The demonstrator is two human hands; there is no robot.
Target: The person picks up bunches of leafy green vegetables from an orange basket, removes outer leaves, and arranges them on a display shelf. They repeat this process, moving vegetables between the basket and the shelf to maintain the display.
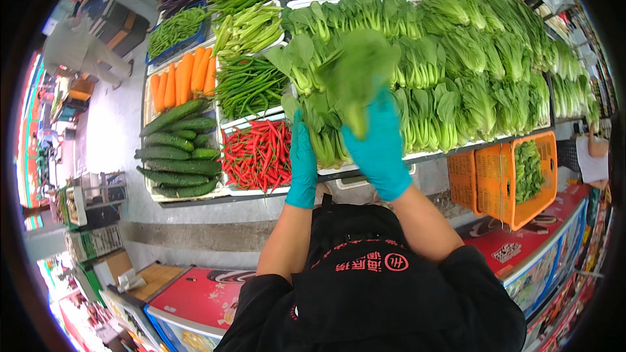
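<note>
My right hand (379, 142), in a teal glove, grips a head of bok choy (364, 63) by its pale base. Its leaves point away from me, over the rows, and are blurred. Flat and upright, with fingers extended, my left hand (303, 161) is gloved in the same teal. It rests along the left side of the front bok choy row (327, 142), beside the red chillies (257, 154). More bok choy heads (430, 112) stand in rows on the display, leaves up and stems towards me.
Cucumbers (181, 154), carrots (183, 78) and green chillies (249, 83) fill trays at left. Romaine-like lettuce (472, 102) lies right of the bok choy. An orange crate (503, 176) holding greens stands at right, near a red-topped freezer (528, 234). Another person (83, 49) is at far left.
</note>
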